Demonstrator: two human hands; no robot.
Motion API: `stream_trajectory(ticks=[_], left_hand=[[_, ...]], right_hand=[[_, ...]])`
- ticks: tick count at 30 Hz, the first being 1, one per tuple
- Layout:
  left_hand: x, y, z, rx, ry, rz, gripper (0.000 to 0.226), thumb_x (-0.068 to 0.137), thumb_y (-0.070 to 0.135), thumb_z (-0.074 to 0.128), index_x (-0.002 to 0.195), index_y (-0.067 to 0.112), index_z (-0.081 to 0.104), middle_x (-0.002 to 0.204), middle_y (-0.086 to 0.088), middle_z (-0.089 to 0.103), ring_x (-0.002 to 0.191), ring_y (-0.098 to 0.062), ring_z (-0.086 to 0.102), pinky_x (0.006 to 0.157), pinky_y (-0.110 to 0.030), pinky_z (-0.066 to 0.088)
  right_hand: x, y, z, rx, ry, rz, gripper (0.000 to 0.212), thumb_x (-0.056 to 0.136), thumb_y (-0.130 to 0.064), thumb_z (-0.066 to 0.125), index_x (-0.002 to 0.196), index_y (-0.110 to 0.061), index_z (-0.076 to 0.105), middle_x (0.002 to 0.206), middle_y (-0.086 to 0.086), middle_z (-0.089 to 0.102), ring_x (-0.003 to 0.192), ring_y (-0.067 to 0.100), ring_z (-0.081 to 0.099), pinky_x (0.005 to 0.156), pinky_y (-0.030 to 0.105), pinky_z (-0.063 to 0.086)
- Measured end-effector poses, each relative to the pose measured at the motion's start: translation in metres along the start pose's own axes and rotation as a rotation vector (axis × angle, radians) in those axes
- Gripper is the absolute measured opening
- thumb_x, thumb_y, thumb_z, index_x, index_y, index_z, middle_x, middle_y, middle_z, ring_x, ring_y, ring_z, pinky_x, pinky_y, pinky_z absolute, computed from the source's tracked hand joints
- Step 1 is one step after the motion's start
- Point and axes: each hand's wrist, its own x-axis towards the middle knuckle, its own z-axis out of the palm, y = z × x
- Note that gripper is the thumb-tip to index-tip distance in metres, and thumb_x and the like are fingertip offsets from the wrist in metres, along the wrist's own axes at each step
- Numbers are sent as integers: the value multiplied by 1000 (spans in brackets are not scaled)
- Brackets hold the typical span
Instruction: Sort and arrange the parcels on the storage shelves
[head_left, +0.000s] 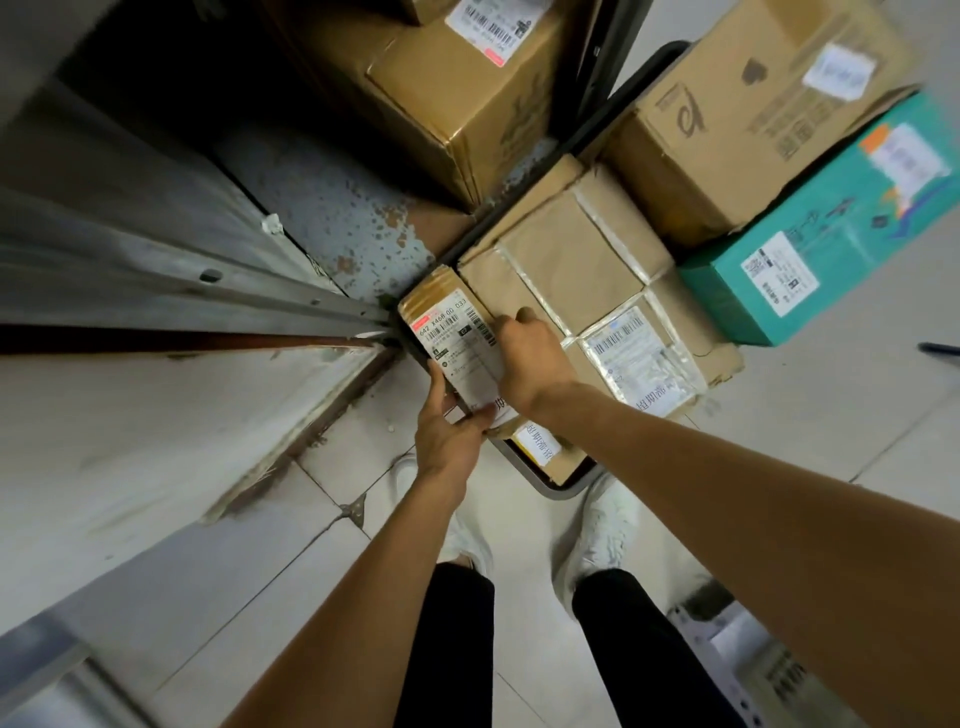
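Left hand (451, 434) grips the near end of the small labelled parcel (453, 338), thumb on its label. Right hand (531, 358) curls round its right edge, just beside the taped brown parcel (569, 270).

This looks like a parcel storeroom or courier depot: brown cardboard parcels (467, 104) and a green carton (831, 234) stacked close together, each with a printed barcode shipping label (631, 343), beside a grey metal shelf (332, 208) with chipped, rusty paint and perforated steel rails (182, 280), on a pale tiled floor (831, 415).
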Motion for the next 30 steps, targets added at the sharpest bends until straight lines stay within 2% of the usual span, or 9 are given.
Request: stream_trajectory(ticks=[3,6,10,12,16,18,23,26,30], left_hand=[[-6,18,0,139,17,3,88,79,2,75,149,32,32,106,7,63,100,-10,60,100,-40,49],[-15,44,-2,312,7,61,93,77,4,76,152,26,26,121,3,63,106,-12,60,101,-31,46],[-36,81,-3,523,-53,136,80,72,12,79,143,21,44,132,-4,56,120,-23,55,103,-43,46],[-56,107,-2,628,-98,192,66,76,9,77,136,18,52,130,-5,57,120,-23,54,102,-38,46],[-108,174,11,864,-315,402,43,77,1,73,118,12,65,111,-2,65,101,-12,60,83,-15,47],[-139,217,22,961,-365,511,34,75,4,74,106,16,70,100,2,67,96,-10,62,76,-13,46],[-238,331,53,1191,-413,731,24,72,15,77,92,25,68,95,2,66,88,-11,62,80,-28,52],[-315,392,75,1297,-429,928,23,72,13,76,93,20,70,85,5,67,82,-12,62,78,-27,52],[-418,464,101,1463,-416,1178,23,76,18,74,99,17,70,85,5,63,82,-14,60,78,-29,51]], right_hand=[[-13,4,-11,-30,-1,-4,47,81,1,62,126,-3,50,120,15,48,112,32,49,83,34,45],[-32,11,-29,-90,-7,-2,39,84,-9,65,120,-6,52,118,13,50,112,31,49,74,33,42],[-60,17,-67,-167,-21,-1,34,87,-16,65,117,-6,53,115,12,51,109,29,50,72,32,37],[-76,17,-92,-209,-53,-8,36,86,-19,66,117,-5,52,115,13,52,102,29,50,72,32,39],[-117,9,-159,-303,-133,-52,51,86,-26,66,131,-9,49,123,13,54,107,27,55,87,36,51],[-146,3,-206,-355,-146,-71,55,86,-30,66,134,-10,47,127,12,55,112,28,54,90,36,50],[-246,-5,-334,-412,-20,-11,62,79,-34,72,133,-12,50,127,11,58,115,30,55,97,39,48],[-316,-15,-407,-366,110,25,76,73,-40,78,137,-15,45,129,10,56,117,30,54,95,39,48],[-406,-21,-478,-324,304,76,77,75,-44,77,139,-18,45,130,7,57,115,28,55,94,39,49]])
